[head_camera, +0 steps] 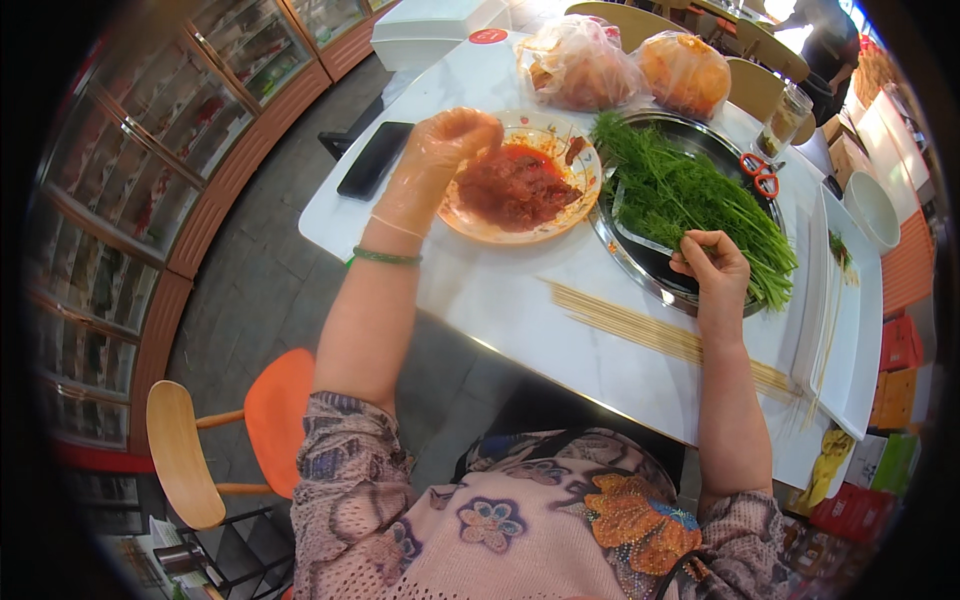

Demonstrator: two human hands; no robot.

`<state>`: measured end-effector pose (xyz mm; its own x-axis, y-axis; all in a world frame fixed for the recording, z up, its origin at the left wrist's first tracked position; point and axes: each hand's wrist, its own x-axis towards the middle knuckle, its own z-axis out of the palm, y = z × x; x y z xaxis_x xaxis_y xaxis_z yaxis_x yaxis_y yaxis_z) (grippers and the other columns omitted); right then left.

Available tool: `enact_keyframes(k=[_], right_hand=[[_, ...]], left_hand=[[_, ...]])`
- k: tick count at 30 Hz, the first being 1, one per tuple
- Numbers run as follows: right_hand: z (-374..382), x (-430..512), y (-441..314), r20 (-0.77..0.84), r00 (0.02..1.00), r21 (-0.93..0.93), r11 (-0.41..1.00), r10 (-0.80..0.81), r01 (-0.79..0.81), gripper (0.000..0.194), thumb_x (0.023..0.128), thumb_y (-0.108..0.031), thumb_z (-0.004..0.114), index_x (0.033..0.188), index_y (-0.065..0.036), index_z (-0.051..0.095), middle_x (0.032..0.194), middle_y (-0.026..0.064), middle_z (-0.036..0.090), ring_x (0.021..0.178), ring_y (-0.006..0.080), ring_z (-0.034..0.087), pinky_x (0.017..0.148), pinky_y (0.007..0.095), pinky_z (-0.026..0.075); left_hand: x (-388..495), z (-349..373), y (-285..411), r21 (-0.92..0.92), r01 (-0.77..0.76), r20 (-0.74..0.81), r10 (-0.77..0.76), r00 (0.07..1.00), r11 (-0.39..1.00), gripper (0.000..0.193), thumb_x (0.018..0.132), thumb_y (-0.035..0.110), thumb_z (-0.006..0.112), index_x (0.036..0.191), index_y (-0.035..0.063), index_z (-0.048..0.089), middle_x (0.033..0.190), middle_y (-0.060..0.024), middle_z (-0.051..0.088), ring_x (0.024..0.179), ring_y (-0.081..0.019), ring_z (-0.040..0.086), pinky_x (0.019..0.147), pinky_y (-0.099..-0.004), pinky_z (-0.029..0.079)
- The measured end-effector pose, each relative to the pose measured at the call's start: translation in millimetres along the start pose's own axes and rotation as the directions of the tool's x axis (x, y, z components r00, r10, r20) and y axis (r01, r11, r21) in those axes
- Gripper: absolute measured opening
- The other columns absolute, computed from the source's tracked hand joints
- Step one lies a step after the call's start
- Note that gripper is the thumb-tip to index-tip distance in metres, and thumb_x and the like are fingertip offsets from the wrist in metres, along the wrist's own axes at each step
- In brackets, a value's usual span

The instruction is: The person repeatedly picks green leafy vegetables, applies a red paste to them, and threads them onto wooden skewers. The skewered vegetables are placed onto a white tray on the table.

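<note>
My left hand [457, 139], in a clear plastic glove, is raised over the left rim of a patterned plate [487, 234] of red-sauced meat [517, 187]. Its fingers are curled; whether they hold anything is hidden. My right hand [712, 262] is bare, thumb and fingertips pinched on a small bit of green herb at the near edge of a heap of feathery green herbs [675, 187]. The heap lies on a tray over a round dark pan with a metal rim [637, 277]. Thin wooden skewers [630, 322] lie on the marble-look table [480, 300], partly behind my right forearm.
A black phone [375, 161] lies left of the plate. Two filled plastic bags [581, 67] stand behind. Orange-handled scissors [759, 176] and a glass jar [784, 124] are at right, beside a white tray [851, 337] with skewers. A person [825, 52] stands farther back.
</note>
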<state>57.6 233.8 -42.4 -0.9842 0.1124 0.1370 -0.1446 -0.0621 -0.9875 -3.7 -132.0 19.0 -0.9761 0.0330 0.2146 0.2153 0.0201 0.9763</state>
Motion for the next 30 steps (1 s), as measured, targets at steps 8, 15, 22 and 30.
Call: enact_keyframes(k=[8,15,22,30], right_hand=[[-0.5,-1.1,-0.9,-0.004,1.0,0.004,1.0,-0.007,0.007,0.007,0.098,-0.006,0.071,0.103,-0.001,0.071,0.089,0.0039,0.071,0.079,0.0103,0.07,0.075,0.0244,0.061],[1.5,-3.9,-14.4,0.002,0.997,0.069,0.995,-0.071,0.071,0.007,0.098,-0.005,0.07,0.105,-0.002,0.071,0.089,0.0032,0.071,0.08,0.0106,0.071,0.077,0.0254,0.062],[-1.3,-3.9,-23.6,-0.041,0.993,0.152,0.982,-0.107,0.112,0.009,0.099,-0.005,0.07,0.107,-0.002,0.07,0.09,0.0036,0.071,0.08,0.012,0.072,0.077,0.0271,0.062],[-7.9,1.0,-21.9,-0.1,0.994,0.221,0.973,-0.047,0.068,0.01,0.099,-0.004,0.069,0.108,-0.001,0.07,0.094,0.0042,0.07,0.083,0.013,0.071,0.078,0.028,0.062]], left_hand=[[-5.9,22.9,0.5,-0.057,0.092,0.033,-0.09,0.995,0.994,0.016,0.101,0.016,0.07,0.103,0.0001,0.072,0.091,-0.0065,0.073,0.083,-0.0118,0.068,0.077,-0.0243,0.056],[-5.7,83.3,-2.2,-0.127,0.142,0.167,-0.12,0.979,0.982,0.017,0.1,0.015,0.068,0.101,-0.0011,0.072,0.093,-0.0069,0.072,0.083,-0.0132,0.07,0.072,-0.026,0.057],[-0.8,153.3,-22.2,0.331,-0.299,0.221,0.235,0.947,0.895,0.01,0.094,0.005,0.069,0.094,-0.0049,0.069,0.085,-0.0106,0.073,0.077,-0.0134,0.066,0.068,-0.0314,0.052],[13.8,159.7,-31.4,-0.08,-0.12,0.206,0.135,0.969,0.989,0.008,0.096,0.002,0.067,0.093,-0.0052,0.069,0.085,-0.0082,0.071,0.081,-0.0133,0.065,0.074,-0.0292,0.053]])
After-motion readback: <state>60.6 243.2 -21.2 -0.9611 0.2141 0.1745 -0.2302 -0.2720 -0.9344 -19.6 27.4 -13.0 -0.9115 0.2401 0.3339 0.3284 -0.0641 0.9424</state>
